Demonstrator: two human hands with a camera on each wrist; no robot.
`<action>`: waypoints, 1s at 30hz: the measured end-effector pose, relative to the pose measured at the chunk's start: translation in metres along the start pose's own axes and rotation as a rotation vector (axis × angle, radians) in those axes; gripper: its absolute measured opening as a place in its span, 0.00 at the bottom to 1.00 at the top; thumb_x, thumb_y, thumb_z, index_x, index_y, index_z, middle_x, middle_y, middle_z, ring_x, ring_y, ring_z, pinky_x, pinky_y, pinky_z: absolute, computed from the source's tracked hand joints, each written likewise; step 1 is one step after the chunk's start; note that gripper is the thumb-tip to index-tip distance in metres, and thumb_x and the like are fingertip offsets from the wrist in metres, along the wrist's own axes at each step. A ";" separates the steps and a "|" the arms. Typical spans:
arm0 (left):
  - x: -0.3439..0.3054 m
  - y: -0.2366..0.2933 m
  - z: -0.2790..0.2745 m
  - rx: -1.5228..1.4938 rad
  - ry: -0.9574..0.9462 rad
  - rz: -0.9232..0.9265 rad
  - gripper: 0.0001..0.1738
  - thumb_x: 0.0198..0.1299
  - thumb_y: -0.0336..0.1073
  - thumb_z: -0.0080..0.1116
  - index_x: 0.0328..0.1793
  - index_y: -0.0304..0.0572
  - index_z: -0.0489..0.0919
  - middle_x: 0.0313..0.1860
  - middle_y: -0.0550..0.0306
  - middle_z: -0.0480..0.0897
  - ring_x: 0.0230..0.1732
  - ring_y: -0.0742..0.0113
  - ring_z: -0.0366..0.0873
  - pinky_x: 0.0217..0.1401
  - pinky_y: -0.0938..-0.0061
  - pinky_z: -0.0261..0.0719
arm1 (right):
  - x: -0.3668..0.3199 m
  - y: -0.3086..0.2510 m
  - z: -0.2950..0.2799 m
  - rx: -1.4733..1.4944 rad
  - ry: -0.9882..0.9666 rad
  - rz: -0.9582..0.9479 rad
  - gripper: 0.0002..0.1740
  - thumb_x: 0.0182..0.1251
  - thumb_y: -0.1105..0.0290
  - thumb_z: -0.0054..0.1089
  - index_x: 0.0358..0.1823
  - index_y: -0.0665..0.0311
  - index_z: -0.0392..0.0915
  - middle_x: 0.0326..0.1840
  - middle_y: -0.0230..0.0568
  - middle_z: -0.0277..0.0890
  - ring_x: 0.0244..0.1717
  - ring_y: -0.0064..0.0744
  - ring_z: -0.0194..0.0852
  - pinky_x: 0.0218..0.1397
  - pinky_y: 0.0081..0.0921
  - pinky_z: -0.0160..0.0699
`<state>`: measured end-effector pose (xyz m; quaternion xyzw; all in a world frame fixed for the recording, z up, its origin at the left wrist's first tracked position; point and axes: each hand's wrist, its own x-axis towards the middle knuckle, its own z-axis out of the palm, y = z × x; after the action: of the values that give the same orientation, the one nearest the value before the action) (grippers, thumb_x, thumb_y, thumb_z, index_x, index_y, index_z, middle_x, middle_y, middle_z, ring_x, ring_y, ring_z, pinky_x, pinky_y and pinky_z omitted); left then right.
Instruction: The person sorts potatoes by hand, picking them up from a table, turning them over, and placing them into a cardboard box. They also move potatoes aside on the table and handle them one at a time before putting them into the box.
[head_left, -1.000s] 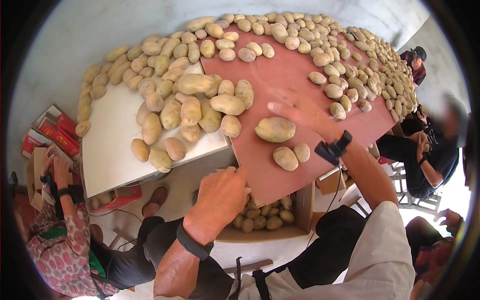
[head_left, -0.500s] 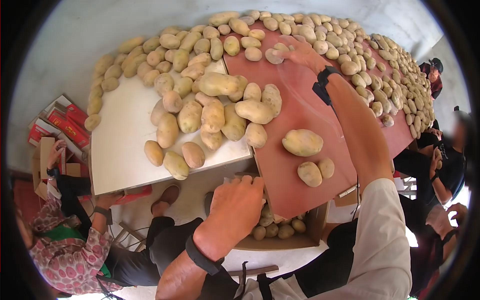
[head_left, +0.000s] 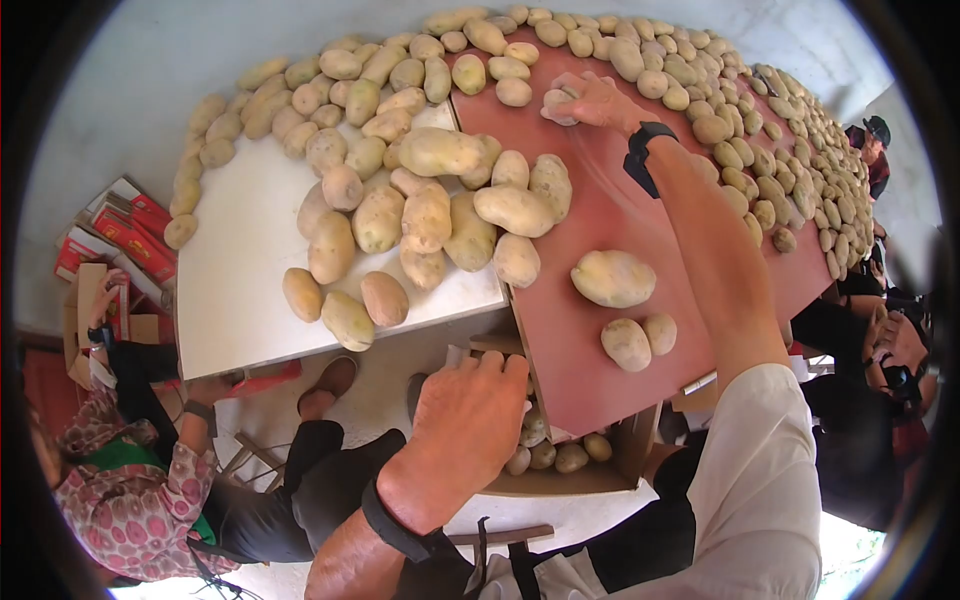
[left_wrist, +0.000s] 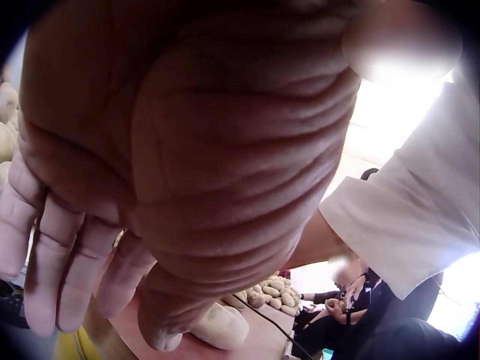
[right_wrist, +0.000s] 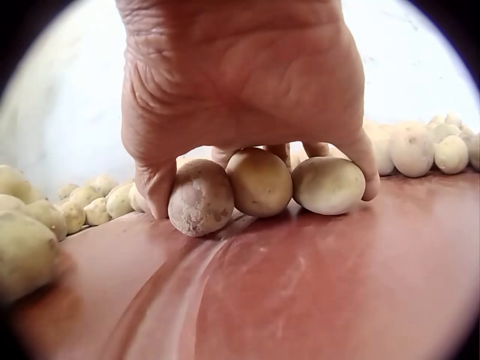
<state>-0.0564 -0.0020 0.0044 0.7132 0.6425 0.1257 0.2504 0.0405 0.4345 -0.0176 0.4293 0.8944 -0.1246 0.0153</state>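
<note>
Three small potatoes (right_wrist: 259,182) sit side by side on the red board (right_wrist: 300,285), gripped between the thumb and fingers of my right hand (right_wrist: 244,82). From the head view, my right hand (head_left: 600,103) is over the far part of the red tabletop (head_left: 600,210), mostly covering them. My left hand (head_left: 465,425) is by the near edge where the white and red tops meet. The left wrist view shows this left hand (left_wrist: 150,180) with its fingers extended and loose, holding nothing. A large potato (head_left: 613,278) and two smaller ones (head_left: 626,345) lie on the near red part.
Many potatoes line the wall side, with a cluster (head_left: 425,218) across the white board (head_left: 240,300). Below the edge stands a cardboard box (head_left: 640,450) with potatoes. Red-and-white cartons (head_left: 130,235) stand at left. Other people sit at both sides.
My right hand has moved from the middle of the red top to its far part and closed around small potatoes. My left hand stays near the edge. The head view has shifted a little.
</note>
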 end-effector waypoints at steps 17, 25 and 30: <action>-0.039 0.031 0.009 -0.053 0.063 0.054 0.15 0.63 0.38 0.69 0.48 0.38 0.77 0.41 0.47 0.83 0.47 0.44 0.84 0.45 0.52 0.82 | -0.205 0.036 0.007 -0.140 0.004 0.171 0.36 0.56 0.39 0.67 0.66 0.39 0.77 0.69 0.43 0.68 0.76 0.61 0.57 0.71 0.59 0.69; -0.066 0.046 0.018 -0.094 0.132 0.093 0.14 0.65 0.38 0.67 0.47 0.37 0.77 0.40 0.45 0.83 0.45 0.41 0.84 0.45 0.51 0.81 | -0.280 0.036 0.005 -0.152 0.012 0.271 0.38 0.55 0.41 0.70 0.69 0.41 0.77 0.71 0.46 0.69 0.74 0.60 0.60 0.73 0.58 0.69; -0.088 0.056 0.022 -0.111 0.151 0.088 0.16 0.65 0.39 0.66 0.50 0.36 0.78 0.43 0.43 0.85 0.47 0.40 0.84 0.47 0.50 0.81 | -0.315 0.048 0.016 -0.159 0.079 0.362 0.40 0.55 0.39 0.69 0.70 0.41 0.77 0.71 0.46 0.69 0.75 0.59 0.60 0.75 0.59 0.67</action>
<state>-0.0104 -0.0956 0.0277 0.7142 0.6196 0.2255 0.2349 0.2748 0.2191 -0.0014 0.5850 0.8096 -0.0321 0.0363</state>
